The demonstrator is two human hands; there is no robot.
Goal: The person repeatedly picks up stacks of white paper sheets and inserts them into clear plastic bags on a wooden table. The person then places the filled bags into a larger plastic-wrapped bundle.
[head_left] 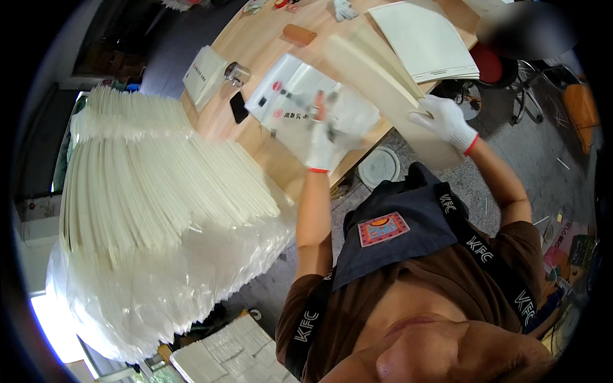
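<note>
**Gloved hands over the worktop's near edge**

On my left, a tall fanned stack of cream sheets (153,185) rests on crumpled clear plastic wrap (159,281), standing apart from the worktop (255,48), with dark floor showing between them.

My left hand (321,137), in a white glove with a red cuff, is raised with the forearm pointing straight up from my body. Its fingers are closed on a clear plastic sleeve (313,108) printed with red marks, which lies flat on the worktop near its near edge. Motion blur hides the exact grip.

My right hand (447,121), gloved alike, reaches out with the elbow bent. Its fingers are clamped on the lower edge of a cream card folder (377,76), held tilted above the worktop's near right corner and partly over the floor beyond the edge.

Further along the right end of the worktop lies a flat pile of cream boards (424,38). A black phone (238,106) sits left of the sleeve.
</note>
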